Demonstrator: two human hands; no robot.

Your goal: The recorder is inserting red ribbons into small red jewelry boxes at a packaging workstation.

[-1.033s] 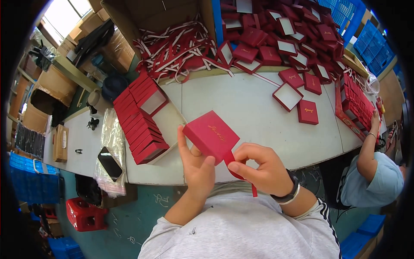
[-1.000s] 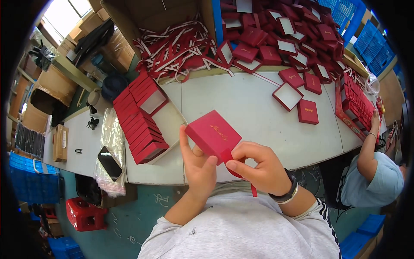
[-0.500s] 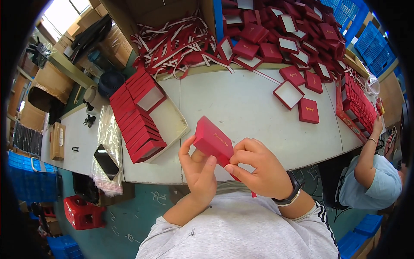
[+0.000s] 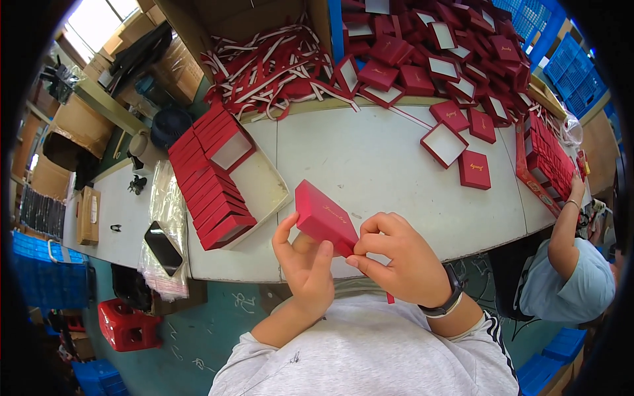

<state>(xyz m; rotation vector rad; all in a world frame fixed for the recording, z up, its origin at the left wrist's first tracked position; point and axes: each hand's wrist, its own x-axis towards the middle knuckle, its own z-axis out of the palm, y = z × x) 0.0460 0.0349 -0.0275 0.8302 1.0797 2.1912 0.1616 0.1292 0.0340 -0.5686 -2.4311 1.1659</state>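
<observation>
Above the table's near edge, my left hand (image 4: 305, 270) holds a red jewelry box (image 4: 323, 214) with gold lettering, tilted, fingers at its left side and underneath. My right hand (image 4: 401, 257) pinches at the box's lower right corner, where a red ribbon (image 4: 390, 298) trails below the hand. Most of the ribbon is hidden by the fingers. Left of my hands, several red boxes (image 4: 210, 188) stand in rows in a pale tray (image 4: 267, 198). To the right lie closed boxes (image 4: 474, 169) and one with its white inside facing up (image 4: 444, 145).
A carton (image 4: 247, 30) spilling red and white ribbons (image 4: 264, 72) stands behind the table beside a heap of boxes (image 4: 432, 56). A phone (image 4: 163, 247) lies on plastic bags at left. At far right a co-worker's hand (image 4: 577, 189) reaches to another filled tray (image 4: 548, 162).
The held box has tipped slightly and shifted a little left. My right fingers stay at its corner, a touch farther left. The co-worker's hand has moved slightly.
</observation>
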